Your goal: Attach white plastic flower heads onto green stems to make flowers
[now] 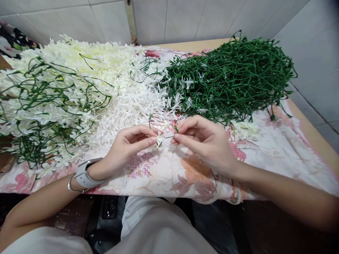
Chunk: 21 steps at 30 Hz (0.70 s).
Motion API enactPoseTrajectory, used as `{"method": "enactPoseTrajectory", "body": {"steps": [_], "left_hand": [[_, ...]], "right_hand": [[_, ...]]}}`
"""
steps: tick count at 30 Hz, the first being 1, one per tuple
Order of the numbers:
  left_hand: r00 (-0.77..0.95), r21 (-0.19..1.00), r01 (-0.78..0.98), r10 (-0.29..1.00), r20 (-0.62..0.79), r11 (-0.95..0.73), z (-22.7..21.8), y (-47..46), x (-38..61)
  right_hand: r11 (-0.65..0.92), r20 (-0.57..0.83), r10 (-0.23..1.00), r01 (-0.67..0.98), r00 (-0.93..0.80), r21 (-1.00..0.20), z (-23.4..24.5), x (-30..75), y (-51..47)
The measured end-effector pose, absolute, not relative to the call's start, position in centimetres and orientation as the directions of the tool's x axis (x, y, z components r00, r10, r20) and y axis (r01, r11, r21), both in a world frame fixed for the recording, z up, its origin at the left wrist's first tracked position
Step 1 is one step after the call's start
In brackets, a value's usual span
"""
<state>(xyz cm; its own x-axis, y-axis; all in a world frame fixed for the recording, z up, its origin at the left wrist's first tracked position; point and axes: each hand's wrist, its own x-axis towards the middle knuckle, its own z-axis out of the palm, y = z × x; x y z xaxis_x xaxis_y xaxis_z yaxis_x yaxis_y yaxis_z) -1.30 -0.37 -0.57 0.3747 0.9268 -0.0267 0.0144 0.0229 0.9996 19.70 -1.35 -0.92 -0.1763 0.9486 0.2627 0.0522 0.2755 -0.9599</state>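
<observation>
Between the thumb and fingers of my left hand [137, 141] is a small white artificial flower [159, 140], held just above the cloth. My right hand [203, 139] pinches a green plastic stem [176, 129] close beside the flower. A thin pale piece spans the short gap between the two hands; whether it joins flower and stem I cannot tell. Right behind my hands lies a heap of thin white plastic stamens [135, 109]. Fingertips partly hide both held pieces.
White flowers with green stems [58, 102] are piled on the left. A large heap of green stems [238, 77] stands at the back right. Loose white petals [245, 129] lie right of my right hand. A floral cloth [275, 155] covers the table, and a tiled wall [182, 19] rises behind.
</observation>
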Motion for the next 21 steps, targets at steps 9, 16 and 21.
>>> {"method": "enactPoseTrajectory", "body": {"steps": [9, 16, 21], "left_hand": [[0.388, 0.983, 0.137, 0.919, 0.064, -0.126, -0.33, -0.77, -1.08], [0.5, 0.983, 0.111, 0.864, 0.069, -0.143, -0.14, -1.05, -0.89], [0.496, 0.987, 0.131, 0.868, 0.02, -0.097, -0.14, -0.83, -0.98]], "right_hand": [[0.806, 0.678, 0.591, 0.354, -0.437, -0.475, -0.88, 19.72, -1.77], [0.809, 0.668, 0.587, 0.337, -0.458, -0.481, -0.98, 19.43, -2.25], [0.683, 0.562, 0.726, 0.324, -0.397, -0.655, -0.54, 19.58, -2.15]]}}
